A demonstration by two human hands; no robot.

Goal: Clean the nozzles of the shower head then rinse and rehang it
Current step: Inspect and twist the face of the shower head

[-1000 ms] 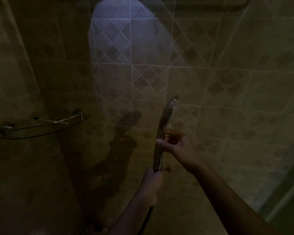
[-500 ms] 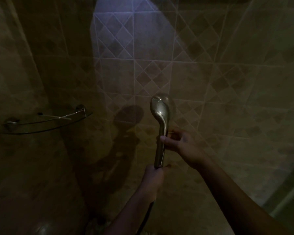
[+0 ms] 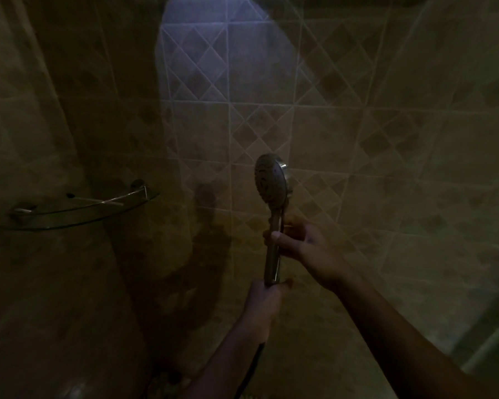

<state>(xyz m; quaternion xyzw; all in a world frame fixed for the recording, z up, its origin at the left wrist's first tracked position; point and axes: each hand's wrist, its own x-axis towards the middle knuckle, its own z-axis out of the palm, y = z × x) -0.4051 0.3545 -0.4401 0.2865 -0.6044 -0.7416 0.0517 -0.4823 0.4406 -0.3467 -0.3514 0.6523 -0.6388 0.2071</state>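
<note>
Your left hand (image 3: 264, 305) is gripping the bottom of the handle (image 3: 272, 263), your right hand (image 3: 297, 243) is wrapping round its middle, holding the round chrome shower head (image 3: 271, 180) upright mid-scene, near the far tiled wall (image 3: 386, 168). It's just been twisting round, so the nozzle face is pointing your way now, ready for cleaning. It's too dim to judge the nozzles, and the dark hose (image 3: 255, 361) is mostly disappearing into shadow.

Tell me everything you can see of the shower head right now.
The shower head is handheld and metallic-looking: a round nozzle face on a slim straight handle. It is upright in mid-air, face turned toward the camera. The left hand grips the handle's base; the right hand holds it mid-handle, thumb across. A dark hose hangs below. Dim light hides nozzle detail.
</note>
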